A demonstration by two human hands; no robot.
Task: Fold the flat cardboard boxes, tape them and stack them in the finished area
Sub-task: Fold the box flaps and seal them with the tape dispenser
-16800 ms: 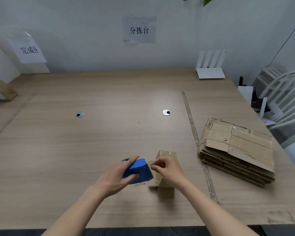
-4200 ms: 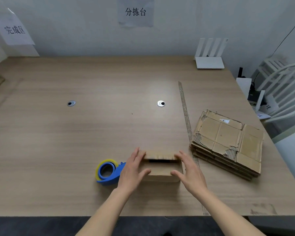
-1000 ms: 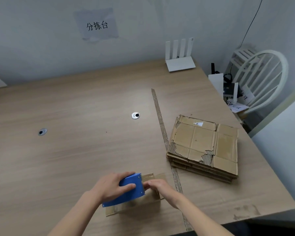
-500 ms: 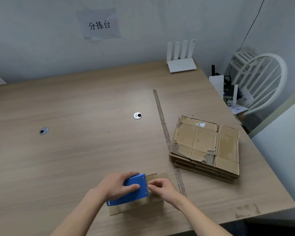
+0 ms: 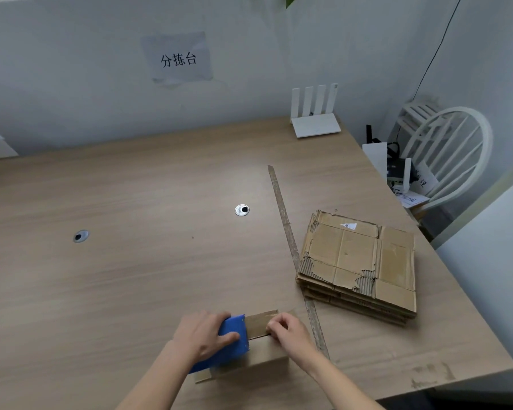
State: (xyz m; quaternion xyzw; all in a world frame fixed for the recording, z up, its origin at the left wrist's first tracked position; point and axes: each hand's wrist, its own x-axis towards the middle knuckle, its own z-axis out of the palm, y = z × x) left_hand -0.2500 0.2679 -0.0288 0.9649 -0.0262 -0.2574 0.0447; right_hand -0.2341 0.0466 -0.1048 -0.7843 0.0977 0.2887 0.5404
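- Taping is the step in hand, seen from the head view: a small folded cardboard box [image 5: 256,347] sits at the near edge of the wooden table [image 5: 137,270], between the person's two hands.
- The left hand [image 5: 203,335] has its fingers curled round a blue tape dispenser [image 5: 230,340], which rests on the left part of the box top.
- The right hand [image 5: 288,331] has its fingers curled down on the box top at the right end, apparently pinning the tape's free end; the tape itself is too faint to make out.
- To do this well, I judge the right fingers should keep the end pressed flat while the dispenser is drawn leftward along the seam, low and straight, so the strip lies without wrinkles.
- The bare stretch of box top shows between dispenser and right fingertips; both touch the box.
- A stack of flat cardboard boxes [image 5: 359,264] waits to the right, well apart, beyond a tape strip [image 5: 288,229] stuck along the table.
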